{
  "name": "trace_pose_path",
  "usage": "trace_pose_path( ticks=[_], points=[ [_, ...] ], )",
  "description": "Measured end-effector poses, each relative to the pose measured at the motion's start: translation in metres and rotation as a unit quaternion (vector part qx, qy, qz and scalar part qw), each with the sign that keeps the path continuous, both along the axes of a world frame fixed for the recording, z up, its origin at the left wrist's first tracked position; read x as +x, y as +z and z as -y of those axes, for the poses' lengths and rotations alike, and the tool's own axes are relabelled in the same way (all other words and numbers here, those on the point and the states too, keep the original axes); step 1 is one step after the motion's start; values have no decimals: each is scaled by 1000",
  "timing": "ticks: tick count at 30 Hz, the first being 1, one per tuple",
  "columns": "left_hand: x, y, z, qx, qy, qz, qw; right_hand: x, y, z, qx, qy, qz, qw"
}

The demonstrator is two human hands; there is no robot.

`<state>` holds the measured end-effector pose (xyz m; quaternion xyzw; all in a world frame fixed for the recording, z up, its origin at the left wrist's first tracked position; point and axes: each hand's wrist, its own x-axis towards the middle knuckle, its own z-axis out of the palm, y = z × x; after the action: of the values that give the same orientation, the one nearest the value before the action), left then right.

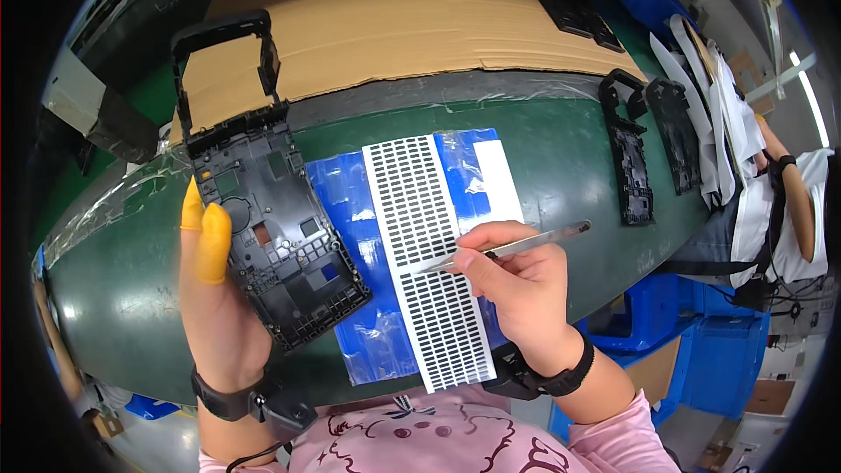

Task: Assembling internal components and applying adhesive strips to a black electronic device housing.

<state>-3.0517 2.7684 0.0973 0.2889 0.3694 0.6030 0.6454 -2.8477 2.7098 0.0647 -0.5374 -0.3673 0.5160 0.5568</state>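
My left hand (217,298), with yellow finger cots on two fingers, grips a black plastic housing (276,201) by its left side. The housing is tilted, its ribbed inner face up and an open frame at its far end. My right hand (521,285) pinches metal tweezers (534,241), whose tips touch a white sheet (407,201) near its middle. Rows of small black rectangular pieces cover that sheet. It lies over a blue taped pad (359,236) on the green table, with a blank white strip (498,180) at the pad's right. Whether the tips hold a piece is too small to tell.
A large cardboard sheet (377,26) covers the table's far part. More black housings (631,158) lie at the right and far right. Blue bins (644,320) stand below the right edge. Another person's arm (793,193) shows at the far right.
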Motion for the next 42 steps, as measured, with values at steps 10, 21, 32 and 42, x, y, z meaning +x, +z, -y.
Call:
trace_pose_path(
  ticks=[10,21,32,42],
  points=[
    [-24,-3,5,47,11,27,998,-8,1,-4,-27,7,30,999],
    [12,-1,22,-10,-6,32,999,2,13,8,0,-44,-5,999],
    [9,1,31,-127,-135,152,971,-44,41,18,63,46,-21,997],
    [6,2,30,-89,-130,168,973,-49,36,16,81,55,-8,995]
  ],
)
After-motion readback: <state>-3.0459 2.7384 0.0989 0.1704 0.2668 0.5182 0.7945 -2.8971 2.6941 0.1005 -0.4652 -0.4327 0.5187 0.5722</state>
